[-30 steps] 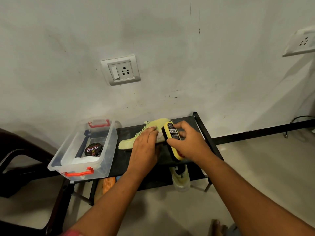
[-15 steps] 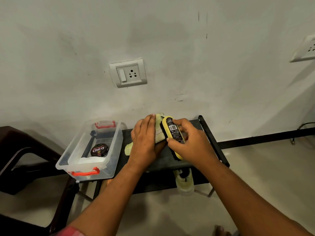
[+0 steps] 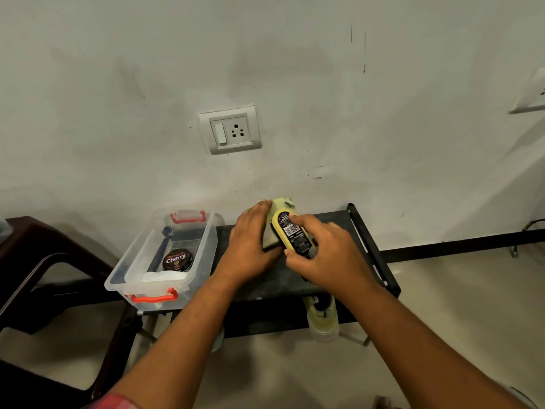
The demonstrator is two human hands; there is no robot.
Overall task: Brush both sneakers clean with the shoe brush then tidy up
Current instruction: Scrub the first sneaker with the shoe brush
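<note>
Yellow sneaker (image 3: pixel 281 205) tipped up on the rack (image 3: pixel 363 231), brush (image 3: pixel 292 234) now against its sole

A second ago it lay flat on the top shelf with its toe toward the clear box (image 3: pixel 138 261). Now the left hand (image 3: pixel 250 243) holds it on edge, fingers curved over the upper and the grey sole turned right. The right hand (image 3: pixel 327 255) has a closed grip round the brush, forefinger along its back. Judging by that, the first shoe is nearly done. The second sneaker (image 3: pixel 323 320) waits on the shelf below.
</note>
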